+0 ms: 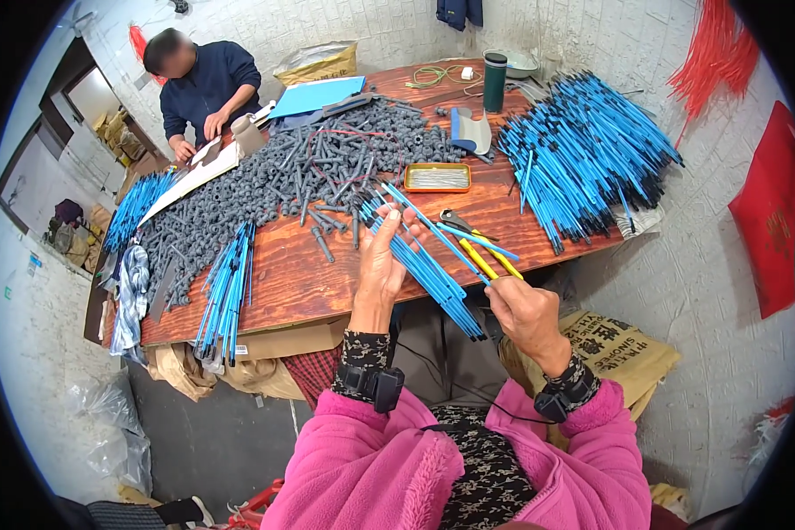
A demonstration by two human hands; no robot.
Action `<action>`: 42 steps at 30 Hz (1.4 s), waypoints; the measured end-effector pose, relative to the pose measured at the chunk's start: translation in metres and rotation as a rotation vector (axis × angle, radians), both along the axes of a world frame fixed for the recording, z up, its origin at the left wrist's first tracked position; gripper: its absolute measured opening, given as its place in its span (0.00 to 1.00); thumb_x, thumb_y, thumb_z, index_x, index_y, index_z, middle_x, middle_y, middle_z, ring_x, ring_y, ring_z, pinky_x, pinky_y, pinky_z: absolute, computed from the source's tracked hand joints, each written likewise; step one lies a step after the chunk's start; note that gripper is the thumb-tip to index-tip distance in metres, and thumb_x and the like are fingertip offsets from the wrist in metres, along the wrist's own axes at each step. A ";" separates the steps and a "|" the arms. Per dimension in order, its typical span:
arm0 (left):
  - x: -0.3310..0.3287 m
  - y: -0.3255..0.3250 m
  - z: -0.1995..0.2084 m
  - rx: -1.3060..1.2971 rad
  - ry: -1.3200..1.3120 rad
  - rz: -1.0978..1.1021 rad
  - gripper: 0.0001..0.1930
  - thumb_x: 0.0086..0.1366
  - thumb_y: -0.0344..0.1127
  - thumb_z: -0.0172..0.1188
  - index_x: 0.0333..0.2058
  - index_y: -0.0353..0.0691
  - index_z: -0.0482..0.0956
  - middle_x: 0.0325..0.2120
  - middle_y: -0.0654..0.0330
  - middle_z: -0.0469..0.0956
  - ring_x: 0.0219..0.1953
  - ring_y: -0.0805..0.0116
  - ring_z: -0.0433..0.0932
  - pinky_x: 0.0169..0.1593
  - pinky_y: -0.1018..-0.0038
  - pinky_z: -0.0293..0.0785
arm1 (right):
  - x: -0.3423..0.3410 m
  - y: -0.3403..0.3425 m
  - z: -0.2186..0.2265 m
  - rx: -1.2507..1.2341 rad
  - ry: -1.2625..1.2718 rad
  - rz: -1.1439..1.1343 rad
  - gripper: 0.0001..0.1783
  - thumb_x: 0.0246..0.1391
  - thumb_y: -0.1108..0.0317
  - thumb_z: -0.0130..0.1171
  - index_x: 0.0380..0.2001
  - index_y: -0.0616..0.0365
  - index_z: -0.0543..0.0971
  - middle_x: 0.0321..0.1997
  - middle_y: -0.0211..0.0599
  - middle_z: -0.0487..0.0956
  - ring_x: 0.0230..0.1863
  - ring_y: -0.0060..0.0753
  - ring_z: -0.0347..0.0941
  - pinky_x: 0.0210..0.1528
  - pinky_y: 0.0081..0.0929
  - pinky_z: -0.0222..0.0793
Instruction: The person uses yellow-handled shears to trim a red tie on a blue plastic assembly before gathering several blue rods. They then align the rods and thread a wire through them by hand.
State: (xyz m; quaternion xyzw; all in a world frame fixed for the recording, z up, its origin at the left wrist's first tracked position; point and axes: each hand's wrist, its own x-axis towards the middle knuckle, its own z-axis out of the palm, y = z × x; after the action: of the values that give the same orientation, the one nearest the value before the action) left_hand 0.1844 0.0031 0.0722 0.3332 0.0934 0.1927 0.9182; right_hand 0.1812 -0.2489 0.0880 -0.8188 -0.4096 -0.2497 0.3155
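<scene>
My left hand point(382, 261) is closed around a bundle of thin blue rods point(437, 284) with black ends, slanting down to the right above the table's front edge. The thumb lies along the top of the bundle. My right hand point(530, 311) is closed, its thumb and finger pinching the lower end of a single blue rod point(455, 249) that slants up toward my left hand. Pliers with yellow handles point(479, 260) are just beyond my right fingers; whether the hand touches them I cannot tell. Another blue rod crosses over the pliers.
Grey plastic fittings point(274, 163) are heaped across the wooden table point(291, 287). A large pile of blue rods point(583, 150) lies right, a smaller bunch point(227, 291) left. A tray of thin metal pins point(437, 177) and a green flask point(495, 84) stand behind. Another person point(208, 88) works far left.
</scene>
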 end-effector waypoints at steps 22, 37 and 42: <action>-0.015 0.009 0.007 -0.082 -0.095 -0.304 0.16 0.72 0.34 0.55 0.57 0.44 0.71 0.57 0.54 0.75 0.53 0.61 0.77 0.57 0.60 0.76 | -0.012 0.001 -0.022 0.001 0.050 0.036 0.09 0.55 0.65 0.64 0.37 0.53 0.77 0.26 0.36 0.80 0.20 0.40 0.77 0.20 0.34 0.69; -0.052 -0.039 0.060 0.242 -0.209 -0.446 0.17 0.71 0.33 0.56 0.56 0.39 0.69 0.35 0.59 0.76 0.33 0.71 0.73 0.37 0.71 0.73 | 0.032 0.026 0.002 0.054 0.472 0.700 0.40 0.56 0.47 0.62 0.63 0.62 0.64 0.52 0.55 0.76 0.46 0.57 0.77 0.48 0.41 0.73; -0.033 -0.011 0.034 0.178 -0.199 -0.356 0.15 0.72 0.34 0.56 0.54 0.38 0.69 0.31 0.63 0.71 0.30 0.76 0.67 0.34 0.76 0.66 | 0.037 0.029 -0.002 -0.158 0.691 0.606 0.32 0.58 0.48 0.59 0.58 0.59 0.71 0.44 0.48 0.80 0.42 0.51 0.79 0.43 0.40 0.74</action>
State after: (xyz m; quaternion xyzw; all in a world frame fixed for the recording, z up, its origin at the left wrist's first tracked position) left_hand 0.1512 -0.0083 0.1062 0.4037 -0.0756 0.0670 0.9093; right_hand 0.2180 -0.2200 0.0857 -0.7188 -0.5191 0.1733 0.4288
